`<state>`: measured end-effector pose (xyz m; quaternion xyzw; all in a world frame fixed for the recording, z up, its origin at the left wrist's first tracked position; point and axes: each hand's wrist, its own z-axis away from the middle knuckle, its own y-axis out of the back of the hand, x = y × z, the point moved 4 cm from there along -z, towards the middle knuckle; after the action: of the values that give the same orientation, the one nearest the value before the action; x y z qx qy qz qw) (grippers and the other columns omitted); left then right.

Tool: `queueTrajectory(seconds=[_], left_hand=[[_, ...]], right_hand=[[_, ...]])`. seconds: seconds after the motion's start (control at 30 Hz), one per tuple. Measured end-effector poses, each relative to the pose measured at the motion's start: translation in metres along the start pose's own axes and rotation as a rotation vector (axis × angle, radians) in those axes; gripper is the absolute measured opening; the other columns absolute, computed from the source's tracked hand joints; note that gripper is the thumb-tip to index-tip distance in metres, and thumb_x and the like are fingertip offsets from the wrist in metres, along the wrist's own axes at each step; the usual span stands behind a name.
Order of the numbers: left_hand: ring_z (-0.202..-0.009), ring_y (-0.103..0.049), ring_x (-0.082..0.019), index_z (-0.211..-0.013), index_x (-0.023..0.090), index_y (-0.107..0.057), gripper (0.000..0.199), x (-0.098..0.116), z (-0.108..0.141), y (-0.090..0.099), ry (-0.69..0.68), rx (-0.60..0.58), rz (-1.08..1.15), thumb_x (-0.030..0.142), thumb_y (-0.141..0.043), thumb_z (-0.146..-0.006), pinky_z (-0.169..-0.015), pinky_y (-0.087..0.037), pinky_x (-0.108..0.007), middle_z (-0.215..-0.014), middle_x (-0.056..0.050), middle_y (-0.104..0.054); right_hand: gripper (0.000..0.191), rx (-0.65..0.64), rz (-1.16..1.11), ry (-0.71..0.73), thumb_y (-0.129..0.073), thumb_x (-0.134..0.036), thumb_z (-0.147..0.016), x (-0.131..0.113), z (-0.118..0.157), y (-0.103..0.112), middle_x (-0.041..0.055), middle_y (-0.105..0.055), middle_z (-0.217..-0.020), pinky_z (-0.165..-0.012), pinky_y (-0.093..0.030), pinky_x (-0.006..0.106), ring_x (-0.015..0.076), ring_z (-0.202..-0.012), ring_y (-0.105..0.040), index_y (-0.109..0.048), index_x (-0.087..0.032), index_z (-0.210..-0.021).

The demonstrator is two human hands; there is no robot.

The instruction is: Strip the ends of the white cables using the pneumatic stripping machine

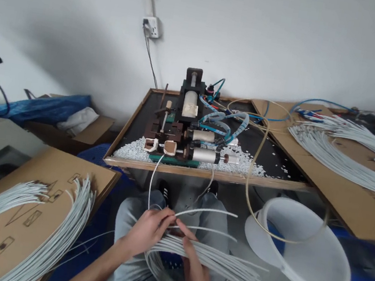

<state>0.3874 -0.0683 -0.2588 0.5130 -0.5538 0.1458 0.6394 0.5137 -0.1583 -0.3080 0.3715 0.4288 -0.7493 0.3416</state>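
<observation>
My left hand (149,229) is closed in a pinch on a thin white cable (210,210), whose free end sticks out to the right. A white strand (152,182) runs up from this hand to the jaw of a small pneumatic machine (170,148). My right hand (195,267) is closed around a bundle of white cables (221,263) above my lap, its fingertips close to the left hand's. The coiled part of the bundle hangs below, partly hidden by both hands. Exactly which strands lie between the fingertips is hard to make out.
White cut scraps (129,150) lie on the black tray table (283,167) around the machine. A white bucket (316,270) stands to the right. Cable bundles lie on cardboard at left (66,230) and right (358,163). A yellowish hose (249,179) loops down over the bucket.
</observation>
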Motion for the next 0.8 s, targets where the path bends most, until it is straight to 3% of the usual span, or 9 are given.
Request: queueTrajectory(seconds=[0.13, 0.23, 0.3, 0.4, 0.5, 0.63, 0.8], left_hand=[[-0.062, -0.063, -0.016, -0.08, 0.021, -0.064, 0.023, -0.005, -0.003, 0.01, 0.124, 0.176, 0.326, 0.035, -0.052, -0.094, -0.061, -0.047, -0.025, -0.069, -0.003, -0.066], [-0.043, -0.039, -0.008, -0.079, 0.018, -0.063, 0.027, -0.008, -0.009, 0.025, 0.185, 0.333, 0.66, 0.04, -0.057, -0.092, -0.045, -0.032, -0.018, -0.051, 0.006, -0.042], [-0.043, -0.025, -0.006, -0.081, 0.016, -0.065, 0.029, -0.007, -0.015, 0.04, 0.142, 0.446, 0.763, 0.041, -0.057, -0.092, -0.043, -0.023, -0.016, -0.052, 0.009, -0.026], [-0.045, -0.02, -0.005, -0.082, 0.014, -0.066, 0.03, -0.009, -0.027, 0.058, 0.067, 0.575, 0.781, 0.042, -0.058, -0.092, -0.043, -0.021, -0.016, -0.055, 0.009, -0.021], [-0.042, -0.024, -0.005, -0.081, 0.014, -0.065, 0.029, -0.015, -0.038, 0.066, 0.066, 0.658, 0.754, 0.042, -0.061, -0.089, -0.042, -0.023, -0.017, -0.051, 0.01, -0.026], [-0.046, -0.045, -0.008, -0.075, 0.014, -0.063, 0.029, -0.017, -0.05, 0.066, 0.062, 0.727, 0.624, 0.041, -0.063, -0.087, -0.046, -0.037, -0.019, -0.058, 0.002, -0.055], [-0.046, -0.05, -0.009, -0.067, 0.014, -0.064, 0.028, -0.014, -0.063, 0.062, 0.065, 0.769, 0.588, 0.037, -0.065, -0.085, -0.048, -0.042, -0.02, -0.06, 0.0, -0.063]], right_hand=[[0.044, -0.014, 0.013, -0.022, -0.07, -0.058, -0.071, -0.014, 0.003, -0.004, 0.0086, -0.075, -0.104, -0.085, -0.052, 0.039, 0.0304, -0.1, -0.065, -0.077, -0.025, -0.099], [0.045, -0.024, 0.029, -0.014, -0.068, -0.061, -0.071, -0.017, 0.007, -0.005, 0.0085, -0.076, -0.099, -0.072, -0.053, 0.037, 0.0276, -0.083, -0.067, -0.077, -0.027, -0.099], [0.045, -0.03, 0.045, -0.015, -0.067, -0.061, -0.072, -0.014, 0.008, -0.005, 0.0085, -0.076, -0.1, -0.072, -0.053, 0.037, 0.0254, -0.078, -0.066, -0.077, -0.027, -0.1], [0.048, -0.057, 0.045, -0.023, -0.07, -0.065, -0.067, -0.004, 0.002, -0.005, 0.0083, -0.076, -0.094, -0.064, -0.053, 0.037, 0.0227, -0.065, -0.065, -0.079, -0.028, -0.095], [0.049, -0.086, 0.026, -0.019, -0.073, -0.068, -0.059, 0.004, -0.006, -0.003, 0.0069, -0.077, -0.098, -0.053, -0.05, 0.035, 0.018, -0.052, -0.061, -0.081, -0.03, -0.089], [0.045, -0.108, 0.028, 0.011, -0.071, -0.064, -0.067, 0.011, -0.014, 0.004, 0.0061, -0.073, -0.115, -0.054, -0.052, 0.028, 0.0146, -0.056, -0.064, -0.079, -0.029, -0.094], [0.051, -0.111, -0.005, 0.026, -0.075, -0.067, -0.059, 0.021, -0.026, 0.009, 0.0088, -0.076, -0.107, -0.042, -0.052, 0.028, 0.0135, -0.043, -0.061, -0.08, -0.025, -0.088]])
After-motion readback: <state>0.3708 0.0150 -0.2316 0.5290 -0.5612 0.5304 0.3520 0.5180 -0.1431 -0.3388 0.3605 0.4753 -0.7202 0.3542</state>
